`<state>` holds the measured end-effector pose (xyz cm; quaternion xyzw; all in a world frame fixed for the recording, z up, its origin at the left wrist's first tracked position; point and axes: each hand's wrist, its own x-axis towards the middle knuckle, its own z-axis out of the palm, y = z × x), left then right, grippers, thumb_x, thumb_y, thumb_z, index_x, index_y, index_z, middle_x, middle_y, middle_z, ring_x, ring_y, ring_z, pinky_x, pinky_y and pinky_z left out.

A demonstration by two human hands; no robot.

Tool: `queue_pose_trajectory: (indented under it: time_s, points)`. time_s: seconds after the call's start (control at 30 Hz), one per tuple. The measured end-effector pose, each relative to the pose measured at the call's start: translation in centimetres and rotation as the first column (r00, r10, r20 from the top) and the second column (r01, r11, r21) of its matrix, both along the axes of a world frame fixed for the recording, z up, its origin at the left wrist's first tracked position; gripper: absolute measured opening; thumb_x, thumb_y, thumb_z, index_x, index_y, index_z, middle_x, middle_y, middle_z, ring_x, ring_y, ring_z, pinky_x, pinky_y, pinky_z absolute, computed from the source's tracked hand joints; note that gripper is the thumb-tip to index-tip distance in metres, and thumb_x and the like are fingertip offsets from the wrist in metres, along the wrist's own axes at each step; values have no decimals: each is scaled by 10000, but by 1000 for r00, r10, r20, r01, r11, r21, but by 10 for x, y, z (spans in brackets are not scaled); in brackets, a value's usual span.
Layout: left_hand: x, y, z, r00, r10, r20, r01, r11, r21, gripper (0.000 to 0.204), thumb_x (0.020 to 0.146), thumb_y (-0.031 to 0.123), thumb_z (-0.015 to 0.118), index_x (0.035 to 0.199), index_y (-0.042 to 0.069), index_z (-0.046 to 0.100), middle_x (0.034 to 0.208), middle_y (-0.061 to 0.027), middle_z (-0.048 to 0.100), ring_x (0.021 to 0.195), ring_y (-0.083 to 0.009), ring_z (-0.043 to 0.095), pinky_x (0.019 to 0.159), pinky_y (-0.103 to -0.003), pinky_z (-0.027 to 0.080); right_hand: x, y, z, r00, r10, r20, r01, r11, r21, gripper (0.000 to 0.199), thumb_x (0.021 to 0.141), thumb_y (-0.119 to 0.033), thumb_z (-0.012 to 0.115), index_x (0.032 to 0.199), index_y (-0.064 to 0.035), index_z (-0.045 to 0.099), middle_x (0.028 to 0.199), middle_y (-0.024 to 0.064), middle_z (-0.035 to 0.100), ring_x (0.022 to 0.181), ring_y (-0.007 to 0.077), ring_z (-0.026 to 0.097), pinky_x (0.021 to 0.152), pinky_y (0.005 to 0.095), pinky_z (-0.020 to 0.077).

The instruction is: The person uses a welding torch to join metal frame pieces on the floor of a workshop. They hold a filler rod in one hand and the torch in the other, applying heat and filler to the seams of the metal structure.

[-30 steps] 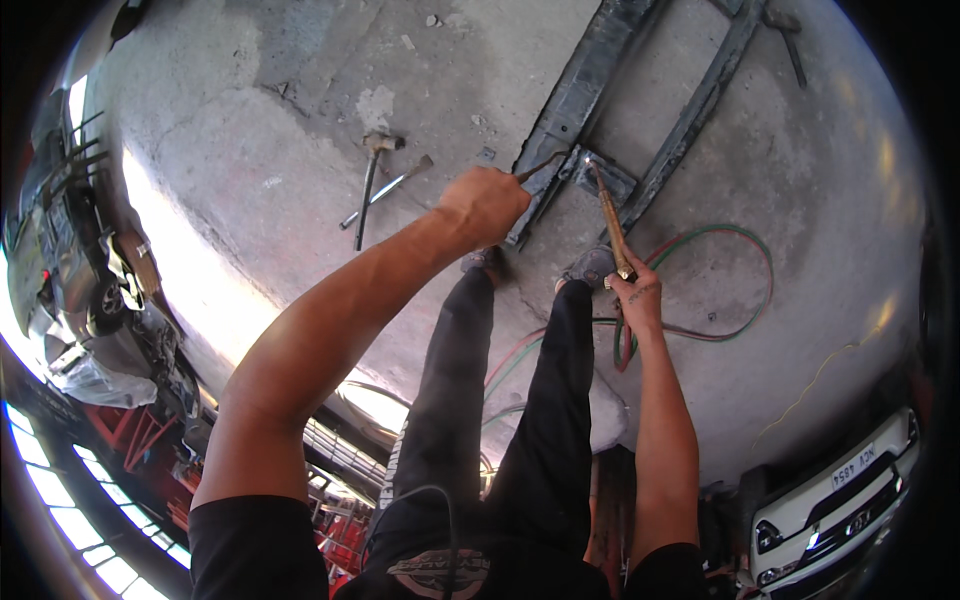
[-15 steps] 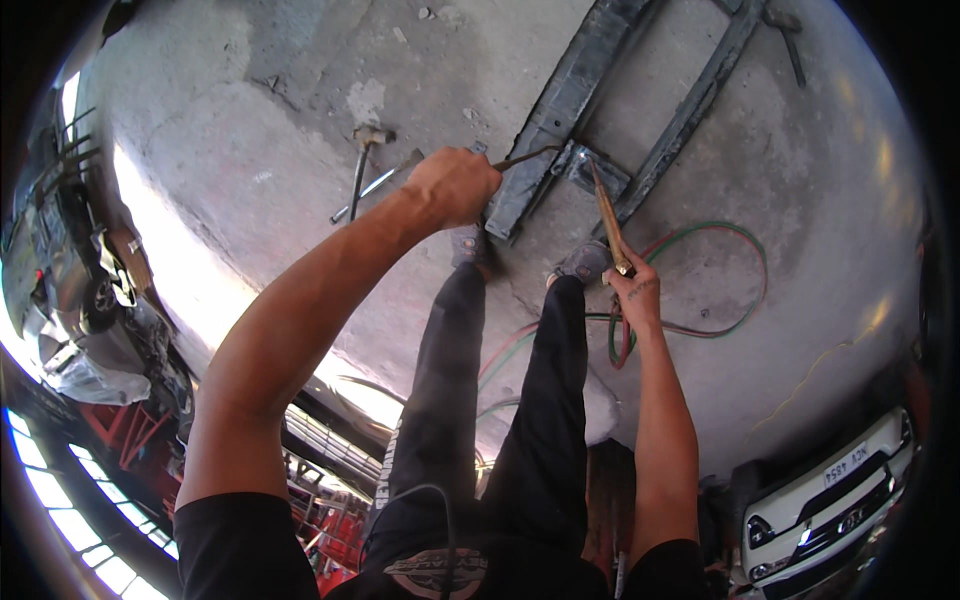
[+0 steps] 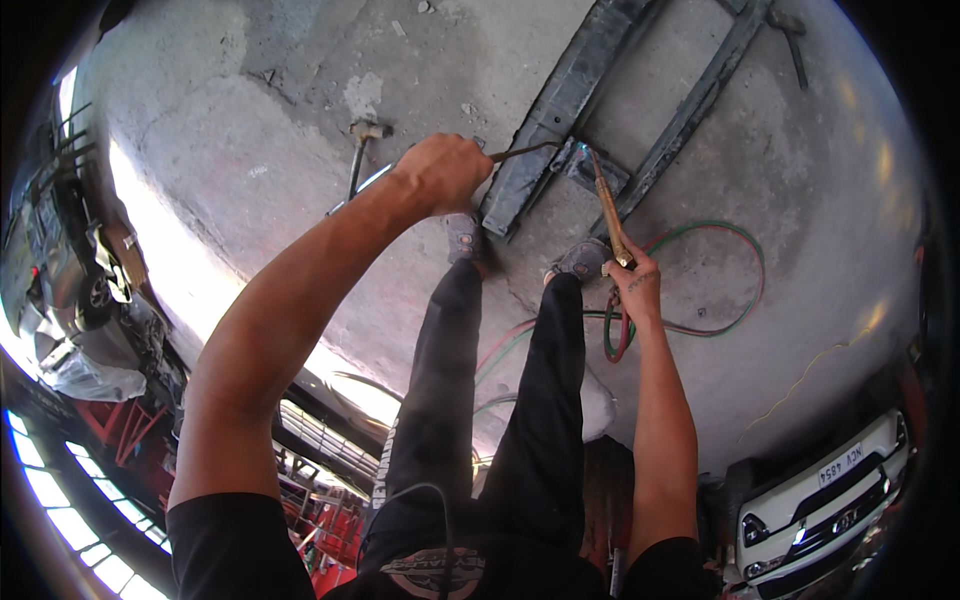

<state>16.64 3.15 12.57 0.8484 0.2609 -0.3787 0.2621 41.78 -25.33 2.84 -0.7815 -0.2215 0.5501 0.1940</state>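
Left hand (image 3: 443, 172) is clenched round a thin rod (image 3: 522, 151), fist tight, and the rod runs out to the right of the knuckles so its far tip lands on the small plate (image 3: 590, 168) between the two rails. Holding it at the near end looks like a way to keep the fingers back from the hot spot while feeding the tip in. Right hand (image 3: 634, 288) is wrapped round the handle of the torch (image 3: 607, 210), brass tube slanting up and away from the fist, nozzle down at that same plate, where there is a faint bluish glint. So both tools meet at one point, just ahead of the two hands, and that joint on the plate is where the work sits.

The near rail (image 3: 560, 105) lies just right of the left fist, a long dark steel bar on the concrete floor (image 3: 250, 150); the far rail (image 3: 690, 110) lies beyond the torch, roughly parallel. The plate bridges them, touching both as far as I can tell.

Hoses (image 3: 720, 285), one green and one red, drop from below the right hand and loop off to its right, slack enough, I'd judge, not to drag on the torch. The person's shoes (image 3: 468, 238) are planted close under the hands, right by the near rail's end. A hammer (image 3: 356, 160) lies off to the left of the left hand, untouched. A white car (image 3: 830, 500) is parked well behind the right elbow.
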Motion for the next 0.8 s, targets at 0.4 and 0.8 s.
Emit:
queue_pose_trajectory:
  time_s: [0.4,0.8]
  points:
    - [-5,7,-5,999,-29,13,29,1000,7,195,806,81,732,989,46,788,990,-174,773,999,-341,754,887,-426,601,0,4,14,994,-67,-85,61,995,-75,609,889,-1,724,1481,-28,585,851,56,680,534,107,583,472,296,486]
    - [-8,14,-9,998,25,-61,-27,999,-23,382,741,11,771,1120,37,742,1066,-176,743,1064,-349,723,937,-439,577,3,1,12,998,-24,-60,22,999,-40,627,877,8,726,1486,-33,583,801,43,661,521,106,579,460,301,487]
